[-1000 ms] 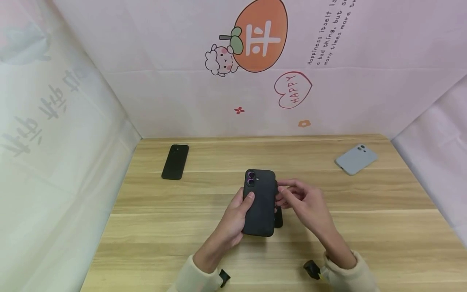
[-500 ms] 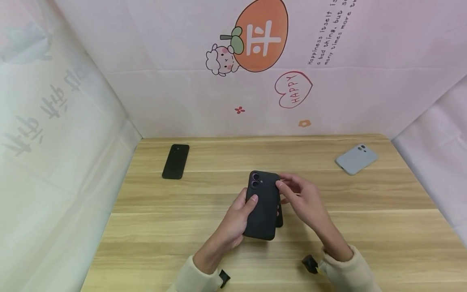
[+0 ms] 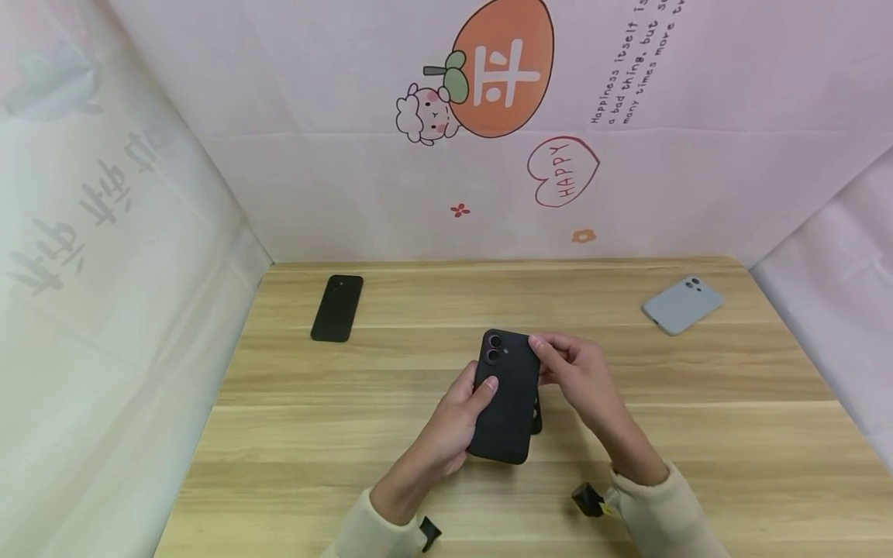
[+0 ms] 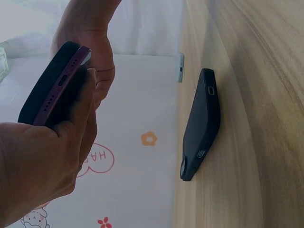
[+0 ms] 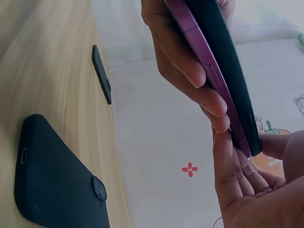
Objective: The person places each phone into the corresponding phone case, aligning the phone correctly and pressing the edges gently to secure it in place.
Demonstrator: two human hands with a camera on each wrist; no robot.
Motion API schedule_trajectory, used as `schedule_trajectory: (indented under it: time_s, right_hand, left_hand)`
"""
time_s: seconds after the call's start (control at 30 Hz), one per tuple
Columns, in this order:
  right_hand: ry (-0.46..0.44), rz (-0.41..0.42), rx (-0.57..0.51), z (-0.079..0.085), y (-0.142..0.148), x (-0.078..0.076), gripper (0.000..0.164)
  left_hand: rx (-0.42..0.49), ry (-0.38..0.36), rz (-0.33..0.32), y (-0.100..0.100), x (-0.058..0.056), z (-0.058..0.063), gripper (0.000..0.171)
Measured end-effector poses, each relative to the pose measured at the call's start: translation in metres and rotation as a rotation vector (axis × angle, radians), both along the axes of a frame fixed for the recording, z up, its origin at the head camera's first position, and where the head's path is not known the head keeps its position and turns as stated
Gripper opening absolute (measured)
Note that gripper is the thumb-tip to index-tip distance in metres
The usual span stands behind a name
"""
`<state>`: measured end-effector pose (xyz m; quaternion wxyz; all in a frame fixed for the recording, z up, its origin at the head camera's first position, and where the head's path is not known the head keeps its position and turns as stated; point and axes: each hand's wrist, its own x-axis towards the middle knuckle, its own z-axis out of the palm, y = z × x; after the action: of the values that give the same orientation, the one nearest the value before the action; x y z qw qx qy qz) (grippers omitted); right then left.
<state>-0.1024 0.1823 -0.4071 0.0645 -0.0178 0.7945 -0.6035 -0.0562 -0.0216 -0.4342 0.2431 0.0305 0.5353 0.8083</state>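
In the head view my left hand (image 3: 446,426) grips a purple phone with a black case (image 3: 505,403) over its back, thumb on the case, fingers beneath. The phone's purple side (image 5: 209,61) shows bare beside the case wall in the right wrist view. In the left wrist view its end with the charging port (image 4: 62,80) lies outside the case too. My right hand (image 3: 582,380) pinches the upper right corner, thumb on the case and fingers on the phone side. Below the hands, another black case (image 4: 202,123) lies on the table, mostly hidden from the head camera.
A black phone-shaped piece (image 3: 338,308) lies at the back left of the wooden table (image 3: 293,434). At the back right is a light blue one (image 3: 684,304) with camera openings. Printed white cloth (image 3: 349,194) walls the back and both sides.
The phone and case have shifted slightly right and toward me, tilting a little. My right thumb has moved from beside the edge onto the case's upper corner.
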Motion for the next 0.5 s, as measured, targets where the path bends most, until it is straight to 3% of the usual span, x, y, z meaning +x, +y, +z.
schedule_trajectory:
  time_s: [0.5]
  right_hand:
    - [-0.039, 0.002, -0.031, 0.0057, 0.002, 0.0018, 0.035]
  left_hand:
    - [0.021, 0.01, -0.002, 0.0025, 0.0, 0.0014, 0.032]
